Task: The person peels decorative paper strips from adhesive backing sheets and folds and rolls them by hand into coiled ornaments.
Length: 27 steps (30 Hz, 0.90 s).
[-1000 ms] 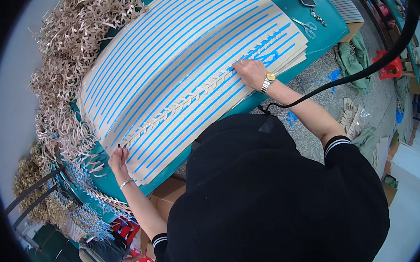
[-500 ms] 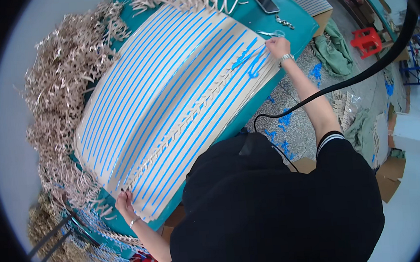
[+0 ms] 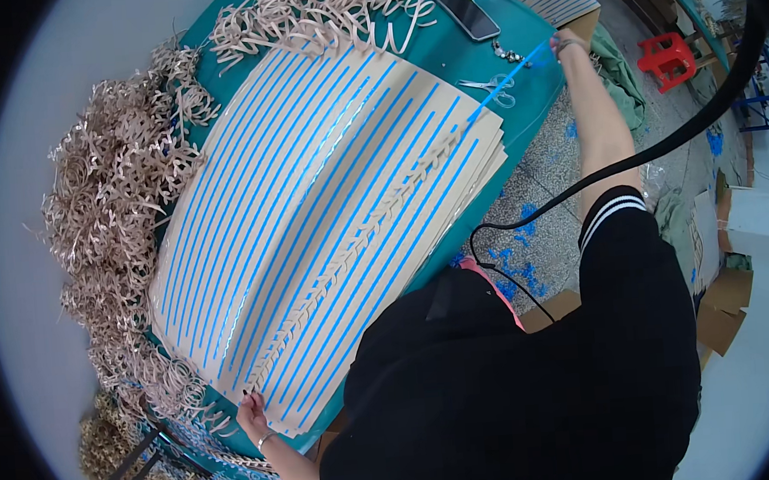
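A stack of beige sheets (image 3: 478,175) with blue stripes lies across the green table. Along one line of the top sheet runs a row of small raised, cut flaps (image 3: 349,247). My right hand (image 3: 561,45) is closed on a blue strip (image 3: 509,81), stretched taut past the sheet's far right edge. The strip's other end meets the sheet where the flap row ends. At the near left edge, my left hand (image 3: 252,413) has its fingers pinched together at the other end of that row. What they grip, if anything, is hidden.
Clear-handled scissors (image 3: 492,90), a phone (image 3: 467,13) and a small beaded chain (image 3: 507,53) lie on the green table (image 3: 429,49) at the far right. Curly beige strips (image 3: 122,187) pile up left and behind. A black cable (image 3: 637,158) crosses on the right, before a red stool (image 3: 668,61).
My right hand has moved away to the far right, pulling the bunched blue strip out straight. My left hand stays at the sheet's near left edge. The view has shifted slightly.
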{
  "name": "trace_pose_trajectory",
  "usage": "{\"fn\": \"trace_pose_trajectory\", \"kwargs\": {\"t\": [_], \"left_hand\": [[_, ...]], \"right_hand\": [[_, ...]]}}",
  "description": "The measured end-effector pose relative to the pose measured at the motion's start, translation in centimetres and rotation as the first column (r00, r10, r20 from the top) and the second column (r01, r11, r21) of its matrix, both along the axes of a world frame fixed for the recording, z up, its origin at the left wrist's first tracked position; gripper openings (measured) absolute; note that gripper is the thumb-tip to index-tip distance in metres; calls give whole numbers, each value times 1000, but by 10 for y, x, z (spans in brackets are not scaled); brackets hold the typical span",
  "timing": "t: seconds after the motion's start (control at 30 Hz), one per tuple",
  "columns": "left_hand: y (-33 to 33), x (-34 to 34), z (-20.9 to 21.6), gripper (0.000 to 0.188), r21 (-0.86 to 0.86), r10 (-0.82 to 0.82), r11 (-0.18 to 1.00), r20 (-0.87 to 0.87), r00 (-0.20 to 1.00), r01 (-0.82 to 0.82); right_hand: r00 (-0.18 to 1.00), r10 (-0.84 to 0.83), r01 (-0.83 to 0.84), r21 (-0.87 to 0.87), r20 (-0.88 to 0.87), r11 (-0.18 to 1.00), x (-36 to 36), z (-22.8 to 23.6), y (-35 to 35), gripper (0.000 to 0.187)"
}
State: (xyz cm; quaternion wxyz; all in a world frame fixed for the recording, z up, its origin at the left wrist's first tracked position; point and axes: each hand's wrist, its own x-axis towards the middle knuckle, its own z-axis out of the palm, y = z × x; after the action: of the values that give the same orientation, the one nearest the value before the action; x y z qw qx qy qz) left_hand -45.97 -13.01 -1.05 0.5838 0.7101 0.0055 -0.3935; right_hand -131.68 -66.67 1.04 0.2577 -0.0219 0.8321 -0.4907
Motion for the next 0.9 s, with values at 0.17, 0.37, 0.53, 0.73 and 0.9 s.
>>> {"fn": "trace_pose_trajectory", "kwargs": {"t": [0.17,0.37,0.53,0.73,0.9], "left_hand": [[3,14,0,4,79,44,996,-49,998,-40],[-42,14,-38,4,69,-31,997,-182,983,44],[83,54,13,27,29,64,998,-155,986,-60],[-36,2,-13,9,115,131,985,-47,990,-125],[23,1,6,11,181,-6,983,103,995,-12]], "right_hand": [[690,528,-393,-357,495,847,-121,8,-9,13],[905,-378,411,-639,196,651,-229,48,-15,26],[971,240,-224,-347,3,911,-82,-86,76,31],[582,646,-798,192,495,572,-127,-246,251,18],[398,508,-905,235,764,355,26,-202,272,36]]}}
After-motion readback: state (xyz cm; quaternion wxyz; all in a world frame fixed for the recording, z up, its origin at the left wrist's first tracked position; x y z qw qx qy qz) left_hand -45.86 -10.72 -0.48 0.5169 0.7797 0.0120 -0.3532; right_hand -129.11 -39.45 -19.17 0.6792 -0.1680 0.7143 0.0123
